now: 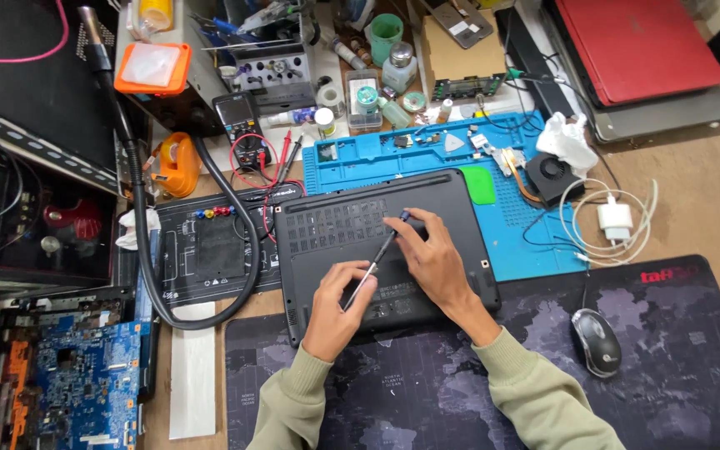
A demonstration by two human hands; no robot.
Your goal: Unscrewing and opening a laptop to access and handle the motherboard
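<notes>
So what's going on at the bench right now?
A person has a black laptop lying bottom-up, partly on a blue work mat. The left hand grips a thin screwdriver low on its shaft, while the right hand steadies its top end over the laptop's underside. A mouse sits to the right, untouched.

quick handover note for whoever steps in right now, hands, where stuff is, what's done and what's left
Left hand: grips the lower end of a screwdriver, resting on the laptop.
Right hand: fingertips pinch the screwdriver's top end, palm over the laptop's base.
Laptop: black, upside down, bottom cover on, lying across the blue work mat and the dark desk mat.
Nearby: loose fan on the blue mat, mouse to the right.
Done: laptop flipped, tool in hand.
Left: cover not yet off; which screws are out cannot be told.
</notes>
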